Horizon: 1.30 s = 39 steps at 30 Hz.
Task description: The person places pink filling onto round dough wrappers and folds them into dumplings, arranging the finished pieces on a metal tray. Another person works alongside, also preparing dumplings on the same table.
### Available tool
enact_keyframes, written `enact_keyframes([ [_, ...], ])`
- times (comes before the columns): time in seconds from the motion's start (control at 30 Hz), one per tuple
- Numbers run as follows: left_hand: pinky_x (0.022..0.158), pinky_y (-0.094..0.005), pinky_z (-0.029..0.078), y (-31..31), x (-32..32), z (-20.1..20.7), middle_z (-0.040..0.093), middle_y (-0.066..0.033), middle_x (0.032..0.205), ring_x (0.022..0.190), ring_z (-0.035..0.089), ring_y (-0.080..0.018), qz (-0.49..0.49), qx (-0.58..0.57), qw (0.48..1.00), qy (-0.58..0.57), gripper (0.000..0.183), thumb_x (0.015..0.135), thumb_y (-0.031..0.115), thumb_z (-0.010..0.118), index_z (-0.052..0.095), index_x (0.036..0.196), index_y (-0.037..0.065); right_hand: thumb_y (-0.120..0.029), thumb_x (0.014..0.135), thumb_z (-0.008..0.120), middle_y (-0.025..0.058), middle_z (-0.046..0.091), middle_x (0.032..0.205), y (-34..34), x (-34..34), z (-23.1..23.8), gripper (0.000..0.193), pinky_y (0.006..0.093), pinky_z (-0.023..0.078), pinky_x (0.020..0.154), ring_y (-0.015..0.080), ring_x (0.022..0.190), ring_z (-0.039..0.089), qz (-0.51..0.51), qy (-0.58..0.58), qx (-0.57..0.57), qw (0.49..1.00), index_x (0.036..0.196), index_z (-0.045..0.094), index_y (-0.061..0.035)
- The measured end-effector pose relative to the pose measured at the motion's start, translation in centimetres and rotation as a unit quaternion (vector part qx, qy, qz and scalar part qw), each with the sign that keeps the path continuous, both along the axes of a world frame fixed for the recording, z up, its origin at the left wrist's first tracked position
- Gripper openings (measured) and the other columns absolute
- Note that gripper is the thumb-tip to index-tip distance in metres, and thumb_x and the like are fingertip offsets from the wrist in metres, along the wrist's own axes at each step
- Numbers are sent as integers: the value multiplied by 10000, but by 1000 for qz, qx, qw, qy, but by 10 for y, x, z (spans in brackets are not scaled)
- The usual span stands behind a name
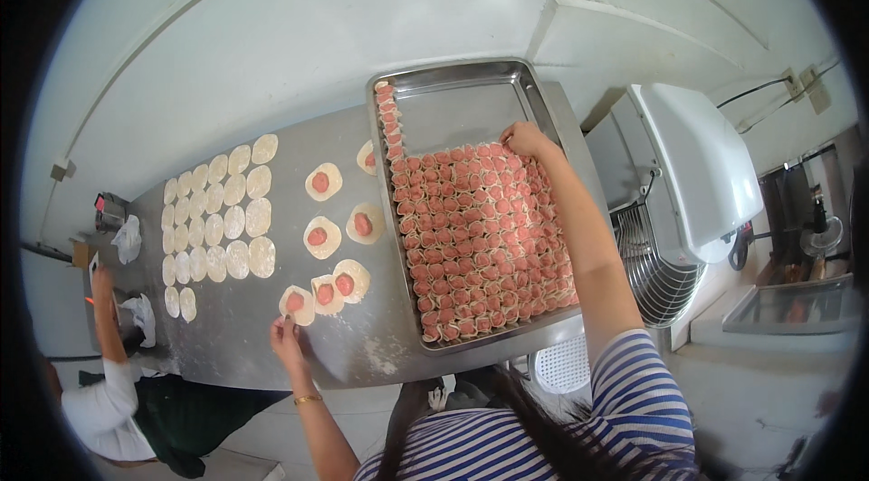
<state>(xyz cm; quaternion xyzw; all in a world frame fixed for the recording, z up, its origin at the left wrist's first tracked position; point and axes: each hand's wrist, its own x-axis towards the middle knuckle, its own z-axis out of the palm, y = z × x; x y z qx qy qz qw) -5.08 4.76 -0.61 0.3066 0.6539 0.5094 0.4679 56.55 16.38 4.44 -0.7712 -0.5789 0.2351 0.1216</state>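
Observation:
My left hand [287, 342] is at the near edge of the table, its fingertips pinching the rim of a round dough wrapper [307, 311] topped with pink meat filling. Two more filled wrappers [352, 274] overlap beside it. Reaching over the large metal tray [457, 104], my right hand [527, 139] has its fingers bent together at the far row of open-topped dumplings [475, 237]. They seem closed on a dumpling there, mostly covered by the fingers. Packed rows of these dumplings fill the tray's near part, and one column runs up its left wall.
Plain floured wrappers [215, 229] lie in rows on the left of the steel table [380, 363]. Several filled wrappers [323, 182] lie mid-table. A white machine with a wire guard [692, 173] stands at right. Another person's arm [108, 318] is at far left.

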Motion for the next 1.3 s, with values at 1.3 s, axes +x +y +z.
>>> enact_keyframes([
  [1.3,948,-348,429,-27,2,-16,561,-102,1145,1089,532,-216,44,24,968,-247,281,880,165,513,521,1111,5,-73,714,590,189,625,1042,-7,-19,14,430,409,465,863,363,1000,580,43,-94,202,974,1140,596,-10],
])
